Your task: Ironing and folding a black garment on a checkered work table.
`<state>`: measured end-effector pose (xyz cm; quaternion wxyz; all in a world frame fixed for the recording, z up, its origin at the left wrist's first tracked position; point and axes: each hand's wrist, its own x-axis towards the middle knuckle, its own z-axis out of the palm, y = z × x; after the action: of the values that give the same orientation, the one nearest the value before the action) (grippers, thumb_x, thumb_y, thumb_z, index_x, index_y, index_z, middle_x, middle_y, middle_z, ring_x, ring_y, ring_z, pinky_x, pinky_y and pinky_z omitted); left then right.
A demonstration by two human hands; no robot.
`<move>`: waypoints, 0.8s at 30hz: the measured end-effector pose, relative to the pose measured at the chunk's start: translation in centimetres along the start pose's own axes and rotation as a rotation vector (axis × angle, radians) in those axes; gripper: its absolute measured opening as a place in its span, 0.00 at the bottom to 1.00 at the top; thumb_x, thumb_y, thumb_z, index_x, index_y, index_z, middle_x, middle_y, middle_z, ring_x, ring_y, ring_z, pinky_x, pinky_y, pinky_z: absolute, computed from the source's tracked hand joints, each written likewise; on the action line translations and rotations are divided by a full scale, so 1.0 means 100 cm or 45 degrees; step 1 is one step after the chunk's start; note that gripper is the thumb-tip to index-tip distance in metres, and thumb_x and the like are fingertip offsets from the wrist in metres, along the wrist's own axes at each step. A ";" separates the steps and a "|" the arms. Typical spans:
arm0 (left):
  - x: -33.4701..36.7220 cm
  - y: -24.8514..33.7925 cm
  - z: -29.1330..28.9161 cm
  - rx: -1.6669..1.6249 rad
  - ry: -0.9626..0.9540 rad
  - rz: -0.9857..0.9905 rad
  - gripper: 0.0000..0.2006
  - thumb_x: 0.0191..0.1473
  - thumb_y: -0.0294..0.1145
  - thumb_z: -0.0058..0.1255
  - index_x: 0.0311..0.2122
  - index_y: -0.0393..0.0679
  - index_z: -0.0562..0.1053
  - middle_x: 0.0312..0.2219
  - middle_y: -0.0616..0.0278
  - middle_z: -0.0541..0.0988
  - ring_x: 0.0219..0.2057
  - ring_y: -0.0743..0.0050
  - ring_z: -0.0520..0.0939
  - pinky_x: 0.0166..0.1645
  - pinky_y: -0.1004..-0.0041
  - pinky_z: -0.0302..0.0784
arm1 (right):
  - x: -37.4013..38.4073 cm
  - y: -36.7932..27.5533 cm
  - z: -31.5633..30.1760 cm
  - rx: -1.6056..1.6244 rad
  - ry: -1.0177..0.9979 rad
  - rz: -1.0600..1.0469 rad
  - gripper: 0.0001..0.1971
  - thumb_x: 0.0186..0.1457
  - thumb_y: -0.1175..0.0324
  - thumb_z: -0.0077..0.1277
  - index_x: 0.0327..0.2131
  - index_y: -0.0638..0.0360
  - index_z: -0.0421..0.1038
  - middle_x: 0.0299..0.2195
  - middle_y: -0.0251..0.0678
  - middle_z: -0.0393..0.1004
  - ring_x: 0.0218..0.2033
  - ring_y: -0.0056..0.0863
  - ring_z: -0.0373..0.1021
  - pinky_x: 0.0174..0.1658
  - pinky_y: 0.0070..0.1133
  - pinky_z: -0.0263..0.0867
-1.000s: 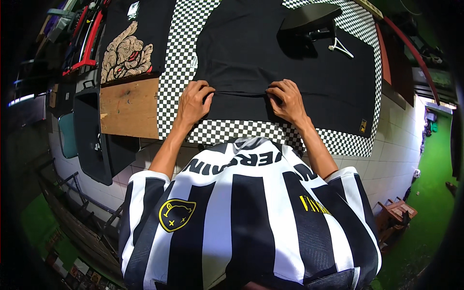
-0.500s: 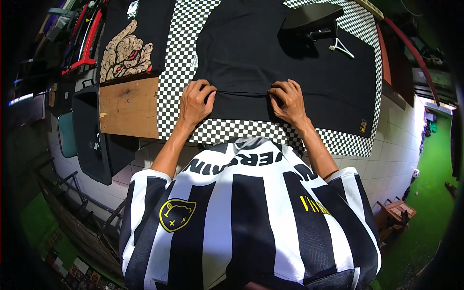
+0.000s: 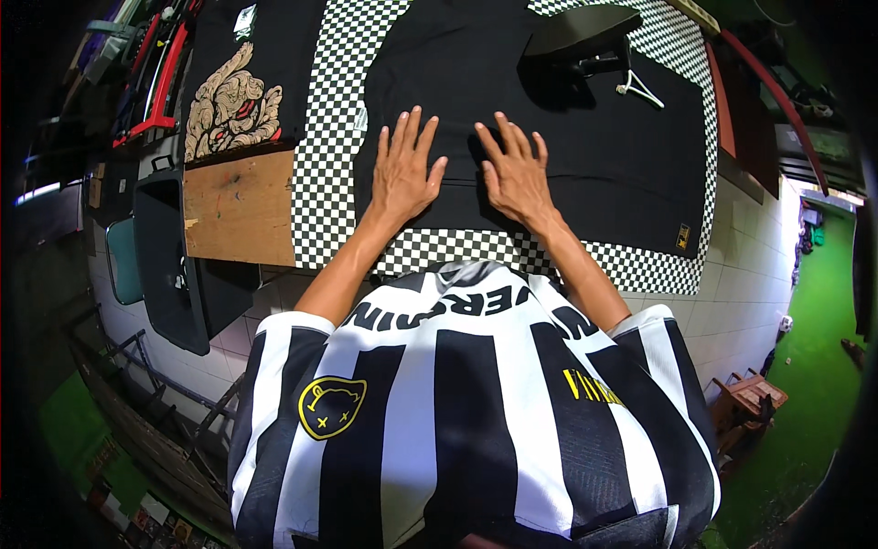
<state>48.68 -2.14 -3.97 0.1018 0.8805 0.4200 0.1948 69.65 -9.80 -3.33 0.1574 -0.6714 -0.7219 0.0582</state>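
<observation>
A black T-shirt (image 3: 604, 151) lies spread on a black-and-white checkered cloth (image 3: 329, 119). A small gold-marked tag sits near its lower right corner. My left hand (image 3: 404, 174) rests flat on the shirt's near left part, fingers spread and pointing away from me. Beside it, across a narrow gap, my right hand (image 3: 518, 176) lies open on the same fabric. A faint crease runs between the two hands. Neither hand holds anything.
At the table's far right stands a black object with a broad flat plate (image 3: 585, 35), a white triangular ring by it. On the left, a dark printed garment (image 3: 233, 105) lies above a wooden board (image 3: 240, 206). A black bin (image 3: 169, 274) stands beside the board.
Both hands have let go of the pinched fold in the shirt. They have opened flat and moved slightly inward and away from me. The raised fold now lies flatter.
</observation>
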 end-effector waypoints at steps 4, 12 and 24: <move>-0.003 -0.008 0.020 0.075 -0.130 -0.101 0.37 0.60 0.52 0.48 0.69 0.44 0.56 0.69 0.48 0.53 0.71 0.49 0.53 0.71 0.42 0.44 | -0.003 0.007 0.017 -0.036 -0.097 0.040 0.30 0.64 0.57 0.42 0.69 0.41 0.53 0.71 0.41 0.49 0.69 0.39 0.50 0.69 0.50 0.37; 0.005 -0.001 0.014 0.115 -0.177 -0.130 0.39 0.60 0.55 0.47 0.70 0.44 0.56 0.70 0.47 0.52 0.71 0.47 0.52 0.71 0.40 0.41 | -0.006 0.028 0.009 -0.056 -0.073 0.201 0.30 0.64 0.55 0.42 0.69 0.43 0.54 0.71 0.44 0.47 0.70 0.43 0.47 0.69 0.51 0.33; 0.009 0.013 0.017 0.077 -0.224 -0.019 0.38 0.59 0.55 0.50 0.70 0.50 0.57 0.70 0.44 0.51 0.71 0.43 0.51 0.70 0.40 0.43 | -0.009 0.052 0.002 0.042 0.059 0.259 0.29 0.62 0.59 0.44 0.66 0.49 0.58 0.70 0.45 0.50 0.70 0.41 0.48 0.69 0.48 0.35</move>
<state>50.84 -2.26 -4.84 0.1132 0.8937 0.4216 0.1033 74.59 -10.23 -5.15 0.1785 -0.7397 -0.6450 0.0701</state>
